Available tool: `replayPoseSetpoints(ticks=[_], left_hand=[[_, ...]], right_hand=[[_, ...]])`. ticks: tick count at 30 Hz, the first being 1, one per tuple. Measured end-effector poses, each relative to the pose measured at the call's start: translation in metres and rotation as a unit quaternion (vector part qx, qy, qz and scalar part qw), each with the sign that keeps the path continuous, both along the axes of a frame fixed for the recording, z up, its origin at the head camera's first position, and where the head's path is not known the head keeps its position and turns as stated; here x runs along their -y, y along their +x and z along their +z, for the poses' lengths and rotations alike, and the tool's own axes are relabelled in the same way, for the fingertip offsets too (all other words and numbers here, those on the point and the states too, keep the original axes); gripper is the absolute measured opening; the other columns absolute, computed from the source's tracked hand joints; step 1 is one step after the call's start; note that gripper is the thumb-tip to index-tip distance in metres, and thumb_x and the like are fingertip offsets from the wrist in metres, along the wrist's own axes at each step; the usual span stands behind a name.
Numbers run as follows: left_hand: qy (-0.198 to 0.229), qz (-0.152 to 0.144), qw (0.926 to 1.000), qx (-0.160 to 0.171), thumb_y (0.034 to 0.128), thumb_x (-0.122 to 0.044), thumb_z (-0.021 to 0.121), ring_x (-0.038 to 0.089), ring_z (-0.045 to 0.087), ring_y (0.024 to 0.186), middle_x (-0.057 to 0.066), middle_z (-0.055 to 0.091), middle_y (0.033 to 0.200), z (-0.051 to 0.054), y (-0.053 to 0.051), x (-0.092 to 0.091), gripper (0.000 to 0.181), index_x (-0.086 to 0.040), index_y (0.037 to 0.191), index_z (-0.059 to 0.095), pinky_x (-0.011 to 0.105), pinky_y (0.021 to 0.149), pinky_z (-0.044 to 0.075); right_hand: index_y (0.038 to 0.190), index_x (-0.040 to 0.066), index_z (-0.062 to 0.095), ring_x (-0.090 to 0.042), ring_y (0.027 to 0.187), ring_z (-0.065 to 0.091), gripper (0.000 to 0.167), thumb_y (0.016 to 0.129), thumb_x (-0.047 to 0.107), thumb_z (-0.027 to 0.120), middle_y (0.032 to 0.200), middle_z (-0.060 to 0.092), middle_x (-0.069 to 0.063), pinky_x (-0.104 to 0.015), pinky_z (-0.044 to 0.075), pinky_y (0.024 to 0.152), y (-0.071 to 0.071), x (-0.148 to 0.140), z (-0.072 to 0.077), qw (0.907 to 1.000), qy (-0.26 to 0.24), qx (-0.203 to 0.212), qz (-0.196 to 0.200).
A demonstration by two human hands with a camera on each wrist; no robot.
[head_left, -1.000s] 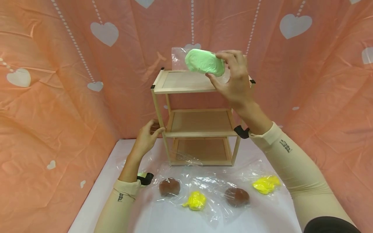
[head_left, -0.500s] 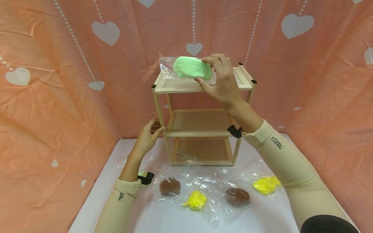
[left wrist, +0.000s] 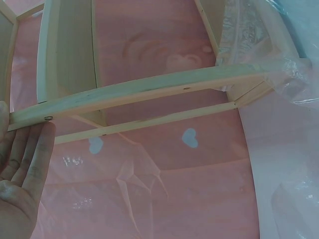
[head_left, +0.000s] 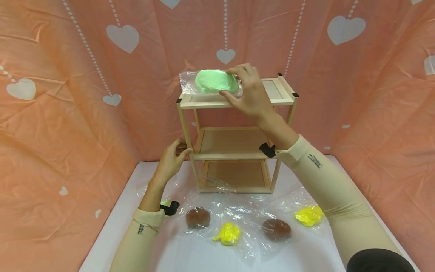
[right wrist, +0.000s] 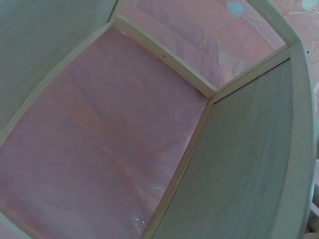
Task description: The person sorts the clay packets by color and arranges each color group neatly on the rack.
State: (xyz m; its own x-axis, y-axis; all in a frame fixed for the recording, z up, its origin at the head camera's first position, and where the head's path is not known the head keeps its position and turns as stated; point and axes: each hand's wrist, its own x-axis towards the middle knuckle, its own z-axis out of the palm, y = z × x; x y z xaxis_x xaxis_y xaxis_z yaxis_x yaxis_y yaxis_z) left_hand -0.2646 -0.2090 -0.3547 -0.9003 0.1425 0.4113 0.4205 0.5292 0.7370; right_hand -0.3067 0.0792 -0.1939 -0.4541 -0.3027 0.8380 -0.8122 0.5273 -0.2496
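My right hand [head_left: 249, 90] holds a pale green lump of clay [head_left: 215, 81] by its right end, thumb below and fingers above. Clear plastic wrap [head_left: 187, 82] spreads out left of the lump. Both are at the top board of a wooden three-tier shelf [head_left: 234, 156]; whether the lump touches the board is hard to tell. My left hand [head_left: 172, 158] grips the shelf's left front post [left wrist: 149, 85] at the middle tier, with thumb and fingers on either side of it. In the right wrist view only a sliver of the right hand's fingers [right wrist: 313, 214] shows, beyond the board.
On the white table [head_left: 190, 257], brown lumps [head_left: 198, 218] and yellow lumps [head_left: 229, 234] lie in clear plastic in front of the shelf. Another green piece [head_left: 166, 204] is mostly hidden behind my left wrist. A pink cloth with hearts [head_left: 153, 75] hangs around the back and sides.
My right hand has moved left and slightly down with the green clay, from above the shelf's right half to the left half of its top board. My left hand stays on the post.
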Motion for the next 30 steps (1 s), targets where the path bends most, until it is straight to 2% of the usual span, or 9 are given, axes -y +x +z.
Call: replayPoseSetpoints(ticks=[10, 17, 24, 30], left_hand=[[0.0, 0.001, 1.0, -0.001, 0.1059, -0.013, 0.07, 0.042, 0.07, 0.12, 0.024, 0.075, 0.12, 0.0006, -0.0001, 0.0004, 0.026, 0.003, 0.126, 0.066, 0.058, 0.107, 0.055], [-0.002, 0.004, 1.0, -0.005, 0.1055, -0.011, 0.07, 0.042, 0.071, 0.119, 0.024, 0.075, 0.12, 0.0002, -0.0003, 0.0007, 0.027, 0.005, 0.126, 0.065, 0.058, 0.106, 0.055], [-0.003, 0.006, 1.0, -0.005, 0.1054, -0.011, 0.07, 0.042, 0.071, 0.119, 0.024, 0.075, 0.12, -0.0004, -0.0007, 0.0008, 0.026, 0.004, 0.126, 0.066, 0.058, 0.105, 0.056], [-0.001, 0.003, 1.0, -0.005, 0.1055, -0.013, 0.071, 0.042, 0.071, 0.119, 0.024, 0.075, 0.12, -0.0003, 0.0, 0.0008, 0.028, 0.005, 0.126, 0.065, 0.058, 0.105, 0.056]], right_hand=[[0.129, -0.008, 0.066, -0.038, 0.112, 0.055, 0.047, 0.091, 0.01, 0.088, 0.122, 0.065, -0.022, -0.04, 0.046, 0.097, -0.0047, 0.0038, 0.0029, 0.9994, 0.02, 0.029, 0.005], [0.126, -0.006, 0.065, -0.035, 0.106, 0.061, 0.048, 0.09, 0.015, 0.09, 0.119, 0.066, -0.021, -0.045, 0.055, 0.096, -0.0034, 0.005, 0.0047, 0.9972, 0.021, 0.071, 0.005], [0.129, -0.004, 0.068, -0.032, 0.103, 0.056, 0.052, 0.089, 0.021, 0.091, 0.114, 0.06, -0.017, -0.036, 0.049, 0.09, 0.0006, 0.0073, 0.0059, 0.9944, 0.031, 0.101, -0.002], [0.129, -0.003, 0.068, -0.032, 0.102, 0.057, 0.05, 0.092, 0.024, 0.089, 0.111, 0.061, -0.017, -0.036, 0.048, 0.088, 0.0007, 0.0082, 0.0066, 0.9912, 0.056, 0.119, -0.016]])
